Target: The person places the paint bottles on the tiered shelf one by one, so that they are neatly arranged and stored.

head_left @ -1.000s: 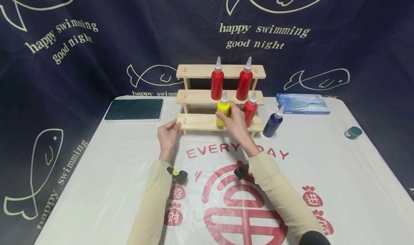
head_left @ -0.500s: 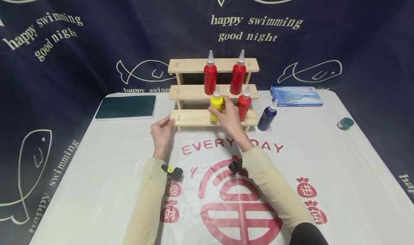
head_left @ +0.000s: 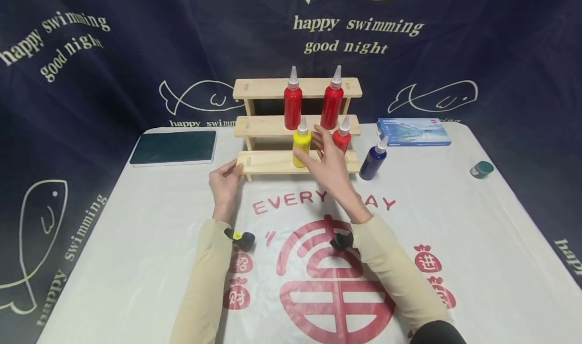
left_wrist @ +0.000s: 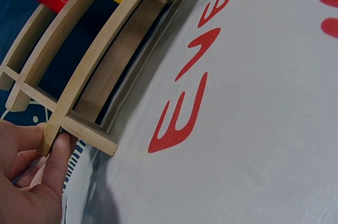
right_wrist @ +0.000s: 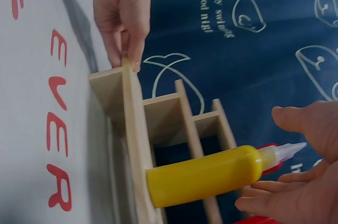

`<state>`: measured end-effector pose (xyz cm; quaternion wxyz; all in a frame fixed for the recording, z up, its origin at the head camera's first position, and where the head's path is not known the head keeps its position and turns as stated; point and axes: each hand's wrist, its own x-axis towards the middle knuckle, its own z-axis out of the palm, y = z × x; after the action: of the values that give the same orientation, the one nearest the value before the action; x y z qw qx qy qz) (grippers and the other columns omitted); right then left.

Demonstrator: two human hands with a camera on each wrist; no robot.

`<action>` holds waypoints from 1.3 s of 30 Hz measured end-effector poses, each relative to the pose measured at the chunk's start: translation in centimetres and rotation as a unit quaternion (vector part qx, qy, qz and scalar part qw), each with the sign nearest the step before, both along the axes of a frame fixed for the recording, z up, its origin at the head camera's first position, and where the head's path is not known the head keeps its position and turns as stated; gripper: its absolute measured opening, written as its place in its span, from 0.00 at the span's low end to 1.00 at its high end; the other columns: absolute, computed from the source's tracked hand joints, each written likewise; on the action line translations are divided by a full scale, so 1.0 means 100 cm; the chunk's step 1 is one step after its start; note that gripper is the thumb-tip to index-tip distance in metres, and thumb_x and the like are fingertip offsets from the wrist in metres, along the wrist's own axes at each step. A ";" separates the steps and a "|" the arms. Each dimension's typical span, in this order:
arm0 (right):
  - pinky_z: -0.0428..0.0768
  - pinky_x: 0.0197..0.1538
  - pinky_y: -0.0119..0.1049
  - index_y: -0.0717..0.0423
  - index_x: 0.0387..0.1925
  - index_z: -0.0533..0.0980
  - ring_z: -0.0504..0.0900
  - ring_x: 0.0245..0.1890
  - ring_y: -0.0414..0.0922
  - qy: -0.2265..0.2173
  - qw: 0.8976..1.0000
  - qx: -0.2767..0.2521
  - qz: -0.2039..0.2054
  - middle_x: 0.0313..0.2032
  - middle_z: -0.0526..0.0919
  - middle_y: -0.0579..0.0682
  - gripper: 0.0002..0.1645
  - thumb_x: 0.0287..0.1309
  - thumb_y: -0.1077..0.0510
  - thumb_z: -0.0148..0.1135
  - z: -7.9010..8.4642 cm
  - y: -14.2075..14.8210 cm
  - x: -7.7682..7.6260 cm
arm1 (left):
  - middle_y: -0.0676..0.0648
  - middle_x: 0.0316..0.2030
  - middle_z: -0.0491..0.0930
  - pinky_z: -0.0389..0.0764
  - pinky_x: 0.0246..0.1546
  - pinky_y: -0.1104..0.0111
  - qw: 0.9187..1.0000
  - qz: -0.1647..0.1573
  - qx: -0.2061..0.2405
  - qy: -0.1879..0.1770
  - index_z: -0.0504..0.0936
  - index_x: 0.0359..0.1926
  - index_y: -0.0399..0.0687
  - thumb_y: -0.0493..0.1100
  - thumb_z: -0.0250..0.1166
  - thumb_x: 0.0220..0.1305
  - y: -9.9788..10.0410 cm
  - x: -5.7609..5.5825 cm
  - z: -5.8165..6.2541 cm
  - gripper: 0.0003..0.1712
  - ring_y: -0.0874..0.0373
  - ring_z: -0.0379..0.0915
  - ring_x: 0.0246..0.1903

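A three-tier wooden shelf point(head_left: 268, 162) stands at the back of the table. My left hand point(head_left: 225, 187) pinches the left end of its lowest board, thumb and fingers on either face in the left wrist view. On that board a yellow squeeze bottle point(head_left: 301, 149) stands upright. Beside it my right hand point(head_left: 329, 164) has its fingers spread, with a gap between thumb and fingers near the nozzle in the right wrist view. Right of the yellow bottle is a red bottle point(head_left: 342, 139), partly hidden by this hand. Two more red bottles point(head_left: 293, 106) stand on the middle board.
A dark blue bottle point(head_left: 373, 163) stands on the table right of the shelf. Behind it lies a blue box point(head_left: 414, 132), with a small green-lidded jar point(head_left: 482, 169) farther right. A dark green flat case point(head_left: 174, 148) lies at the left. A patterned curtain point(head_left: 254, 26) hangs behind.
My right hand has let go of the yellow bottle and moved slightly right, its fingers spreading. The bottle stays on the lowest board. My left hand keeps its hold; the head view has shifted slightly.
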<state>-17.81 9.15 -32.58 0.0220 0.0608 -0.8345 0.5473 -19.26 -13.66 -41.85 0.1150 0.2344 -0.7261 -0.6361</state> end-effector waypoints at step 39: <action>0.66 0.71 0.48 0.63 0.74 0.52 0.65 0.69 0.57 -0.030 0.989 0.022 -0.146 0.69 0.64 0.64 0.47 0.61 0.55 0.65 -0.037 0.137 -0.003 | 0.35 0.49 0.82 0.86 0.41 0.74 0.999 -0.001 0.029 0.017 0.81 0.54 0.35 0.33 0.65 0.62 -0.002 -0.002 -0.001 0.18 0.48 0.82 0.47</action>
<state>-18.07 22.83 -36.31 0.0750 -0.0776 -0.8467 0.5211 -19.47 -13.81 -41.92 0.1196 0.2264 -0.7052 -0.6611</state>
